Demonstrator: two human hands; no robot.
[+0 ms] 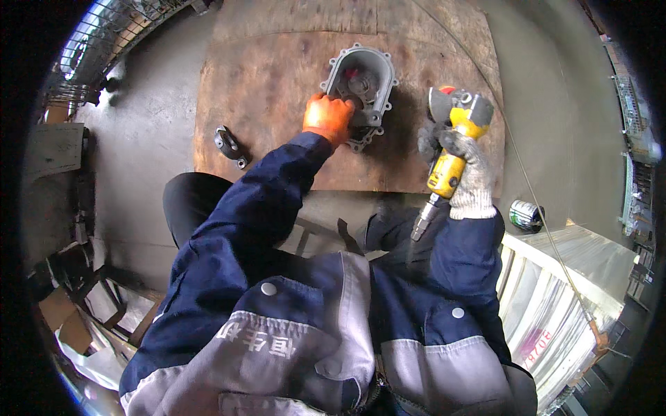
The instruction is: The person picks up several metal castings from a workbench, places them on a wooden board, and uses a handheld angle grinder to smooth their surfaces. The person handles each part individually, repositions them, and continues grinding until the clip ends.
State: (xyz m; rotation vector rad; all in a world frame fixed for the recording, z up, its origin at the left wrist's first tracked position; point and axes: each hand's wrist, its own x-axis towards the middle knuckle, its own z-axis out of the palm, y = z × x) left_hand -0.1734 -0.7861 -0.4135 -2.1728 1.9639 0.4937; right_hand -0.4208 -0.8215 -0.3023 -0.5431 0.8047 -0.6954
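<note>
My left hand [327,119], in an orange glove, is closed on the near left side of a grey cast-metal housing [392,76]. The housing lies with its hollow side up, ringed by a flange with bolt lugs. Its near end is partly hidden by the glove, and a small red spot shows inside. To the right, my right hand [473,173], in a grey-white knitted glove, grips a yellow air-powered angle grinder [447,172]. The grinder is held apart from the housing, its dark guarded head pointing away from me and its metal hose fitting toward me.
Under the housing lies a stained wooden board [263,83]. A small black part with a ring end [227,142] rests on its left side. A thin cable [517,142] runs down the right. Beyond are a can [526,215], a white slatted crate [548,277] and a wire mesh basket [104,35].
</note>
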